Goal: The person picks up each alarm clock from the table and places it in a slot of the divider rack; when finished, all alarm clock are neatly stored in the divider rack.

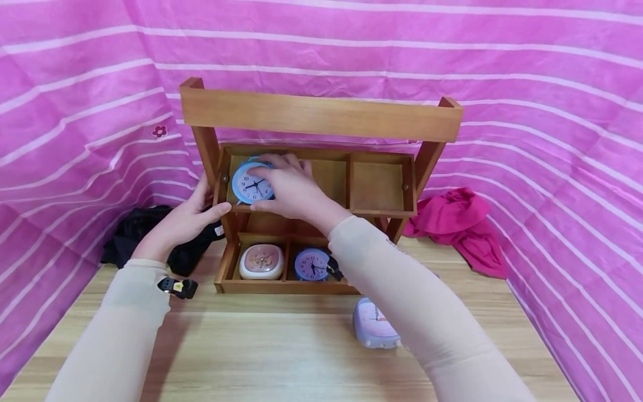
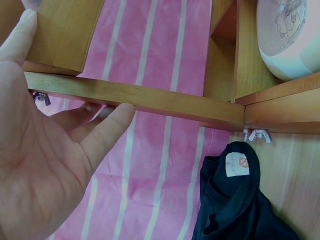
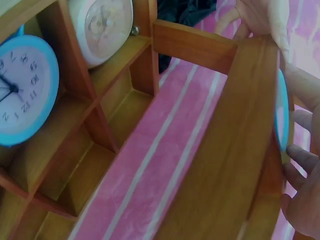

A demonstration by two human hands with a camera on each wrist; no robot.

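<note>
Clock [image 1: 249,184] high in wooden shelf [image 1: 321,118], left of frame centre

At left, the left hand [image 1: 187,220], fingers extended, touches the shelf's side. To its right, the round clock faces forward; the right hand [image 1: 297,192], nearer, grips its right edge.

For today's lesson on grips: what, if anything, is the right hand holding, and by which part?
The right hand holds the round, pale-faced, light-blue alarm clock by its rim's right side, as the head view shows.
</note>
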